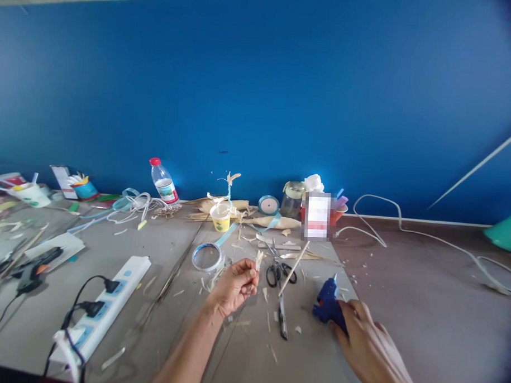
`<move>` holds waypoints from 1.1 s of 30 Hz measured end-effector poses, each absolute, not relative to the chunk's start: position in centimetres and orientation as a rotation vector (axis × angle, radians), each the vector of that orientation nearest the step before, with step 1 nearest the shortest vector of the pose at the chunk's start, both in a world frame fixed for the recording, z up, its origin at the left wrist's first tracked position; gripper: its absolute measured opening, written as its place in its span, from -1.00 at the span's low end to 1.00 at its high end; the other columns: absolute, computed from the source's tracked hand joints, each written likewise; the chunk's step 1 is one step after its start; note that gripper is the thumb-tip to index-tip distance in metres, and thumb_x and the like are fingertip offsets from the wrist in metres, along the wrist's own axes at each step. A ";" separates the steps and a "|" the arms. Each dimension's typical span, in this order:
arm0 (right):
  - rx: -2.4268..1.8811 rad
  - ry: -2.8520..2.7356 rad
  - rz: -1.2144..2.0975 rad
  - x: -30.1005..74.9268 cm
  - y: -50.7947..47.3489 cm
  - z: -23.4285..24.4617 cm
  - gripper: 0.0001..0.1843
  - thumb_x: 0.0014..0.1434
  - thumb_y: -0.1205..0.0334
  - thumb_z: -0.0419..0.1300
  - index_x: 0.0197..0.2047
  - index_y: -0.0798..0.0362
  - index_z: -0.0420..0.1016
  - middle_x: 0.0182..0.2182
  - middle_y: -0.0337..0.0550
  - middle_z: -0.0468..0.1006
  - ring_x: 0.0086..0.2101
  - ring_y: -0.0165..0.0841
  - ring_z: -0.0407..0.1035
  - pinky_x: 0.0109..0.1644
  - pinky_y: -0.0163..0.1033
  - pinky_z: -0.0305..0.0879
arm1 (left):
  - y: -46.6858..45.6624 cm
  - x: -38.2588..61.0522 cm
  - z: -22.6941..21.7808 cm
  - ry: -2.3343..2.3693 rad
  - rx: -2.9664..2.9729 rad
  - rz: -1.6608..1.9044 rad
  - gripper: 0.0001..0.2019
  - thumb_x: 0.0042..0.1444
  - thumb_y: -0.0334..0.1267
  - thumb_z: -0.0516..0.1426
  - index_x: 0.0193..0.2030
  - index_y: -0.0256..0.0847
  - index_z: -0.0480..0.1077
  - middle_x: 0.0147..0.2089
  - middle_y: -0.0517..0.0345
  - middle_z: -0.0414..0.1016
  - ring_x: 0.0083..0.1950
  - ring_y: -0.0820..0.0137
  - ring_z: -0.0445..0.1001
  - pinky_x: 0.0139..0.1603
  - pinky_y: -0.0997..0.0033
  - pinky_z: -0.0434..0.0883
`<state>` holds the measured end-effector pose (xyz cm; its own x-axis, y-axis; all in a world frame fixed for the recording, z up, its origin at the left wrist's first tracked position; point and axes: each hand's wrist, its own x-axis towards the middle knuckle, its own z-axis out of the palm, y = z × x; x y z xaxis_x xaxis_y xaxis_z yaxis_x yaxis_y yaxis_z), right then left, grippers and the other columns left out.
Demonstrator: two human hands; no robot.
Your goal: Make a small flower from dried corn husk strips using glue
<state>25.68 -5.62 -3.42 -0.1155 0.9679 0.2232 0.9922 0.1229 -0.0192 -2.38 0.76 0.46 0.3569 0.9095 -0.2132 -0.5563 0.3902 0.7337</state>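
Note:
My left hand (237, 286) pinches a small pale strip of dried husk (258, 261) between thumb and fingers, just above the table. On the right, my right hand (365, 335) is wrapped round the handle of a blue hot glue gun (329, 301), its nozzle pointing up and away from me. Between the hands lie black-handled scissors (272, 275), a thin pale stick (295, 266) and a black and silver craft knife (282, 318). Left of my left hand is a roll of tape (207, 257). Behind it, a yellow paper cup (220, 217) holds a light blue stem topped with husk pieces.
A white power strip (109, 306) with black plugs lies at left, near a black glue gun (37, 267). Along the blue wall stand a red-capped bottle (166, 183), a glass jar (292, 199) and a ribbon spool (268, 205). A white cable (438, 244) runs along the right.

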 end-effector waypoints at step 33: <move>-1.144 -1.830 0.310 10.3 -3.1 -1.1 -0.47 0.16 0.47 -0.10 0.20 0.03 0.14 -0.09 0.08 0.34 -0.09 -0.20 0.28 -0.07 -0.04 0.34 | 0.8 -2.2 0.0 0.750 0.681 1.019 -0.74 -0.18 -0.23 0.30 -0.44 -0.27 0.31 -0.59 0.26 0.33 -0.58 0.61 0.23 -0.53 0.61 0.11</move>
<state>10.32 -3.07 -1.09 -0.1398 0.8090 0.5709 0.5758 0.5355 -0.6178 -2.21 0.79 0.02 0.3285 0.9171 -0.2258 -0.4884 0.3696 0.7905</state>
